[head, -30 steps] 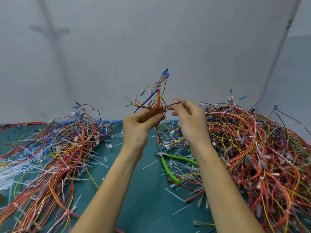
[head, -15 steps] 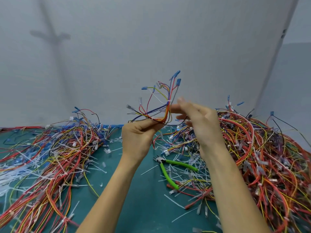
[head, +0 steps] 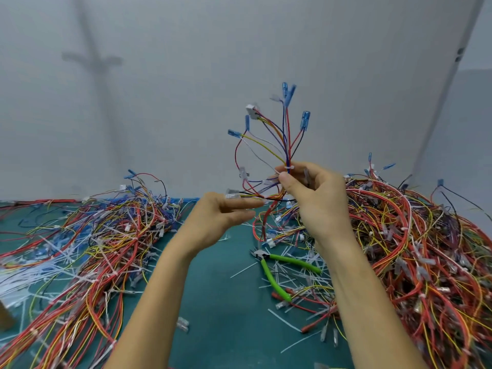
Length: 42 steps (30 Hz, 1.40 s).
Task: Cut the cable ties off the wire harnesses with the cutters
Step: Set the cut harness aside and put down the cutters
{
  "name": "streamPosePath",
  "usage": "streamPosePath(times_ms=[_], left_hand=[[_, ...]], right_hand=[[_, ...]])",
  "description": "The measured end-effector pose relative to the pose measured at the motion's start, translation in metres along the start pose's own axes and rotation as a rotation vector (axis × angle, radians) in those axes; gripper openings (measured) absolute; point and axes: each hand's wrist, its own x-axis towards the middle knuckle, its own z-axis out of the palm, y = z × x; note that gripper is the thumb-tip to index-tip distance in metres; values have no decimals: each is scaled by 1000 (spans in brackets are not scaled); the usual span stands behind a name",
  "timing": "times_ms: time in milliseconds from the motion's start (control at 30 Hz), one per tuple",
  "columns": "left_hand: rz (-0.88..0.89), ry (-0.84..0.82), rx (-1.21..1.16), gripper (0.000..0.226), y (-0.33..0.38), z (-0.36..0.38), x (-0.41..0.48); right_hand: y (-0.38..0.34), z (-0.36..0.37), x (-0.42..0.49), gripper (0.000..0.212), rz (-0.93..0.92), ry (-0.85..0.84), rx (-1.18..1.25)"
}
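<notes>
My right hand (head: 316,198) holds a small wire harness (head: 277,145) upright above the table, pinching it just below a white cable tie (head: 288,167). Its blue-tipped wires fan out upward. My left hand (head: 221,219) hovers beside it on the left with fingers straight, fingertips near the harness's lower wires; whether they touch is unclear. The green-handled cutters (head: 279,270) lie on the teal mat (head: 226,315) below my right hand, held by neither hand.
A large heap of red, yellow and orange harnesses (head: 415,249) fills the right side. Another spread of harnesses (head: 93,249) covers the left. Cut white tie scraps (head: 290,280) litter the mat around the cutters. A grey wall stands close behind.
My left hand let go of the harness and opened. My right hand took the bundle and lifted it upright, so the wires now fan higher.
</notes>
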Motion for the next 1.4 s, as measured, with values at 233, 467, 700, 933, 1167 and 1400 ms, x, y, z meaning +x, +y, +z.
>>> streamPosePath(times_ms=[233,467,700,933,1167,1400], left_hand=[[-191,306,-188,22,6,-32,-7],[-57,0,-229,45,42,-28,-22],[-18,-30,-159,26,54,-41,-33],[-77,-44,-103,19,49,-54,-38],[-41,100,-268,26,48,-55,-36],[-37,82,-248,16,51,-42,-32]], right_hand=[[-6,-6,1,23,147,-107,211],[-8,-1,1,22,304,-204,592],[-11,-1,2,24,419,-156,877],[-12,-7,5,23,487,-138,965],[-15,-10,5,18,481,-105,949],[-22,-8,0,13,417,-109,901]])
